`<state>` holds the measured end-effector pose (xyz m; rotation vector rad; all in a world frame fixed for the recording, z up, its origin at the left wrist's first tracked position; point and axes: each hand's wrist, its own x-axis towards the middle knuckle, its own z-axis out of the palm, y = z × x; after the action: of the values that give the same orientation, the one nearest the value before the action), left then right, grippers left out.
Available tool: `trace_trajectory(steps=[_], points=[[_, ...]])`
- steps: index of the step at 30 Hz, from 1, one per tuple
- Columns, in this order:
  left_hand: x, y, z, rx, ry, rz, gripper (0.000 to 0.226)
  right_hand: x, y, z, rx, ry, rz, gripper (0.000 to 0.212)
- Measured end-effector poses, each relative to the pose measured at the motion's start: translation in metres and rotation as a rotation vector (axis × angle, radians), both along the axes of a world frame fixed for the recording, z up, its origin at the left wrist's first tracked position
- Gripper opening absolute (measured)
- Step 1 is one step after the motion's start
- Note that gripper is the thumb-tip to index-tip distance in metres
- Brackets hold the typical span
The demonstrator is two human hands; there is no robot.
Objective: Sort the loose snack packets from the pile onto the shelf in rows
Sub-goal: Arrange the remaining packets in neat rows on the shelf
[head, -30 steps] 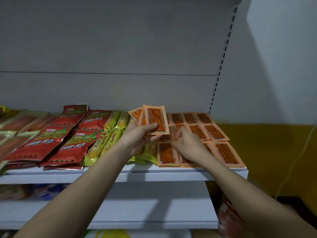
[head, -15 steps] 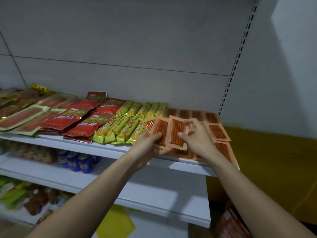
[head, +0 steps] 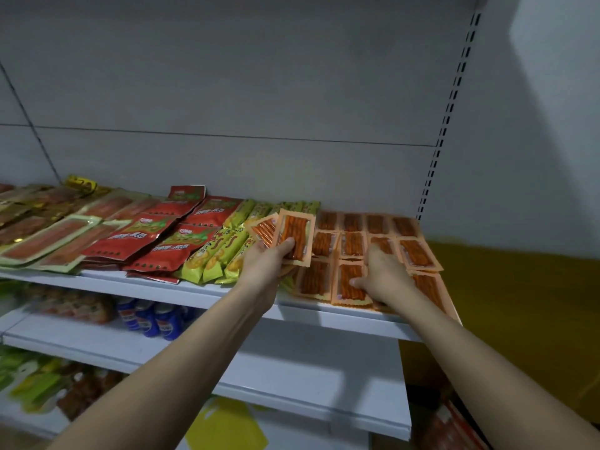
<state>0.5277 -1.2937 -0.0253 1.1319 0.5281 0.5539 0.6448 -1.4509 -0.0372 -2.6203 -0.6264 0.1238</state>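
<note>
Head view: left hand (head: pixel 266 261) grips a small fan of orange snack packets (head: pixel 293 237), thumb over the front one, held just above the shelf (head: pixel 227 295) beside the yellow-green packets (head: pixel 220 251). Right hand (head: pixel 383 276) lies on the orange packet rows (head: pixel 354 245) at the shelf's right end, fingers approx straight, thumb touching a front-row packet (head: pixel 349 284). Red packets (head: pixel 168 235) sit further left.

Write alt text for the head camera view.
A left hand holds a fan of orange snack packets above a white shelf, while the right hand rests on orange packets laid in rows. Yellow-green packets and red packets lie left.
</note>
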Motion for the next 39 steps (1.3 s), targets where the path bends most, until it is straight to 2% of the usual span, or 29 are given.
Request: trace_trajectory(steps=[3, 5, 7, 8, 11, 13, 21, 25, 29, 36, 39], points=[[0.007, -0.003, 0.001, -0.001, -0.002, -0.017, 0.018, -0.005, 0.003, -0.003, -0.078, -0.213, 0.010, 0.067], [0.011, -0.010, 0.002, -0.010, 0.000, -0.044, 0.017, -0.006, 0.004, -0.002, -0.031, -0.255, 0.050, 0.056], [0.017, -0.018, 0.003, -0.027, -0.011, -0.066, 0.011, -0.005, 0.003, 0.007, 0.152, -0.159, 0.074, 0.026], [0.019, -0.022, 0.004, -0.033, -0.016, -0.072, 0.010, -0.004, 0.002, 0.014, 0.269, -0.074, 0.084, 0.018], [0.027, -0.033, 0.002, -0.021, -0.009, -0.093, 0.010, -0.006, -0.004, 0.032, 0.580, 0.116, 0.112, 0.017], [0.028, -0.043, -0.001, -0.005, 0.002, -0.118, 0.012, -0.010, -0.007, 0.034, 0.653, 0.150, 0.135, 0.021], [0.028, -0.067, -0.003, -0.014, 0.067, -0.184, 0.022, -0.006, -0.026, 0.022, 0.613, 0.186, 0.072, 0.025], [0.029, -0.070, -0.001, 0.034, 0.083, -0.208, 0.016, -0.005, -0.037, 0.030, 0.552, 0.164, 0.056, 0.024], [0.035, -0.065, 0.009, 0.083, 0.048, -0.203, 0.016, 0.014, -0.057, 0.052, 0.649, 0.229, -0.030, 0.020], [0.045, -0.033, 0.003, 0.179, 0.151, -0.121, 0.015, 0.029, -0.073, 0.024, 0.421, 0.286, -0.149, 0.017], [0.053, -0.025, 0.003, 0.242, 0.201, -0.117, 0.011, 0.030, -0.063, 0.005, 0.348, 0.236, -0.151, 0.017]])
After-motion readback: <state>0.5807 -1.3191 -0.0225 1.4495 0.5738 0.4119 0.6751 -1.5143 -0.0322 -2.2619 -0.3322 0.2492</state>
